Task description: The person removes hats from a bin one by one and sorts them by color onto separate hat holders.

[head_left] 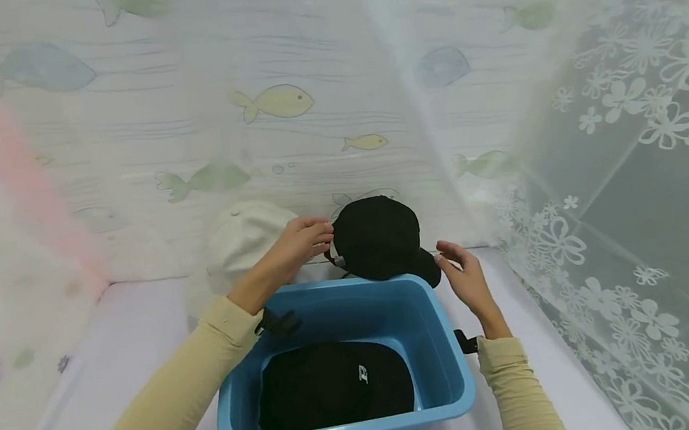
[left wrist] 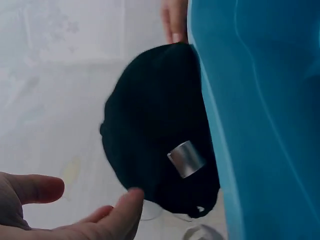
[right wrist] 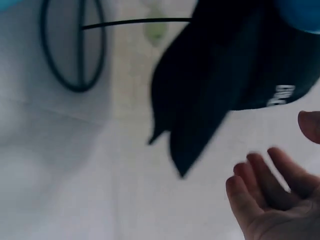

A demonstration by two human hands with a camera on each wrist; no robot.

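Observation:
Behind the far rim of a blue plastic tub [head_left: 457,373] is a black cap [head_left: 379,236], its brim pointing right. A silver buckle [left wrist: 186,159] shows on its back strap in the left wrist view. My left hand [head_left: 303,244] is beside the cap's left edge, thumb and fingers spread apart, a fingertip right at the fabric. On the brim side, my right hand [head_left: 465,278] has its fingers loosely bent, with a gap to the cap in the right wrist view. Another black cap [head_left: 314,387] with a small white logo lies inside the tub.
A white cap [head_left: 246,230] is behind the tub on the left. Thin black wire with an oval loop [right wrist: 102,50] shows beside the black cap in the right wrist view. A fish-patterned curtain [head_left: 298,48] hangs behind, and a flowered sheer curtain [head_left: 659,205] slopes at the right.

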